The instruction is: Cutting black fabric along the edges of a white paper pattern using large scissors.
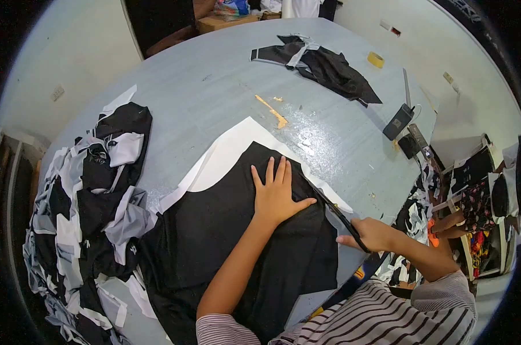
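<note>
A large piece of black fabric (214, 241) lies over a white pattern sheet (226, 150) at the near middle of the table. My left hand (276, 195) presses flat on the fabric with its fingers spread. In my right hand (370, 234) is a pair of black scissors (342, 217), gripped by the handles. Its blades point up and to the left along the fabric's right edge, close to my left hand. Whether the blade tips are parted is hard to see.
Black, grey and white fabric pieces (108, 195) are heaped along the table's left side. Farther off lie a dark cut garment piece (329, 66), a yellow tape roll (376, 60) and a black box-shaped device (398, 122) with an upright antenna-like strip. At right, a person (479, 210) is near a shelf.
</note>
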`<state>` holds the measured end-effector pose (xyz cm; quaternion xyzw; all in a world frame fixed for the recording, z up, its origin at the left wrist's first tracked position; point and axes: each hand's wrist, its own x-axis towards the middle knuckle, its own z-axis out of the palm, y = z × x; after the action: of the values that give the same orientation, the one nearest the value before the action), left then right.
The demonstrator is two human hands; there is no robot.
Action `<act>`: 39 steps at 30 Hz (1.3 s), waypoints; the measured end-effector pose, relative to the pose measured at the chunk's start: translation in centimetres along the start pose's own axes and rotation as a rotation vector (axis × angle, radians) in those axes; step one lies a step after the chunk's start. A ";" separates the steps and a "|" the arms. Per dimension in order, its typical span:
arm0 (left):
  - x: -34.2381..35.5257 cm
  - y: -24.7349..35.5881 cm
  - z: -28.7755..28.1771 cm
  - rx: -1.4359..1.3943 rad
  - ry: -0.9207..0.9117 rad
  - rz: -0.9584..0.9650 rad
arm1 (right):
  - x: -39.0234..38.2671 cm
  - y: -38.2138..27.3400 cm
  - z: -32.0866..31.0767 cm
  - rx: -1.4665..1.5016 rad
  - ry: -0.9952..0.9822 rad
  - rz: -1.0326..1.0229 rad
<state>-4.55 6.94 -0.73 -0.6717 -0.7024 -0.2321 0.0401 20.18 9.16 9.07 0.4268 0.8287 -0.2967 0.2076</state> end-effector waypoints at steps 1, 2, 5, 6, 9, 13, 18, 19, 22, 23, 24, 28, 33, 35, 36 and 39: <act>0.0 0.0 0.1 -0.007 0.010 0.004 | 0.1 -0.5 -0.1 -0.001 -0.001 0.000; 0.0 0.0 0.1 -0.013 0.021 0.007 | 0.3 -1.1 -0.4 0.003 -0.005 0.019; 0.0 0.1 0.1 -0.026 0.012 0.004 | 0.8 -1.6 -0.6 0.005 0.011 0.006; 0.0 0.1 0.2 -0.026 0.013 0.001 | 1.1 -1.6 -0.5 0.006 0.034 -0.024; 0.2 -0.3 0.0 -0.078 -0.016 -0.037 | 1.3 -2.3 -1.0 0.080 0.013 -0.025; 0.7 -1.5 -1.3 -0.174 -0.183 -0.087 | 1.0 -2.6 -1.3 0.147 0.005 0.001; 0.3 -1.7 -2.1 -0.074 -0.246 -0.123 | 1.4 -2.0 -0.7 0.132 0.013 0.022; 0.4 -1.8 -1.9 -0.085 -0.255 -0.134 | 1.4 -2.0 -0.7 0.137 0.016 0.016; 0.2 -1.8 -1.7 -0.072 -0.248 -0.152 | 1.4 -2.2 -0.7 0.160 0.043 0.000; 0.2 -1.8 -1.7 -0.072 -0.251 -0.153 | 1.4 -2.1 -0.7 0.162 0.040 0.000; 0.3 -1.7 -1.8 -0.083 -0.255 -0.164 | 1.5 -1.9 -0.6 0.151 0.050 0.004; 0.3 -1.7 -2.0 -0.119 -0.259 -0.216 | 1.4 -2.0 -0.6 0.200 0.070 -0.011; 0.3 -1.6 -2.3 -0.128 -0.273 -0.238 | 1.9 -1.4 -0.2 0.168 0.071 -0.011; 0.3 -1.6 -2.3 -0.126 -0.270 -0.241 | 1.9 -1.3 -0.2 0.148 0.073 -0.017; 0.3 -1.5 -2.3 -0.132 -0.269 -0.256 | 1.9 -1.3 -0.3 0.148 0.065 -0.026; 0.4 -1.4 -2.3 -0.125 -0.269 -0.275 | 1.7 -1.3 -0.7 0.178 0.032 -0.008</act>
<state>-6.54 6.42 1.06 -0.5954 -0.7708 -0.1867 -0.1284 18.09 10.03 8.96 0.4451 0.8039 -0.3630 0.1545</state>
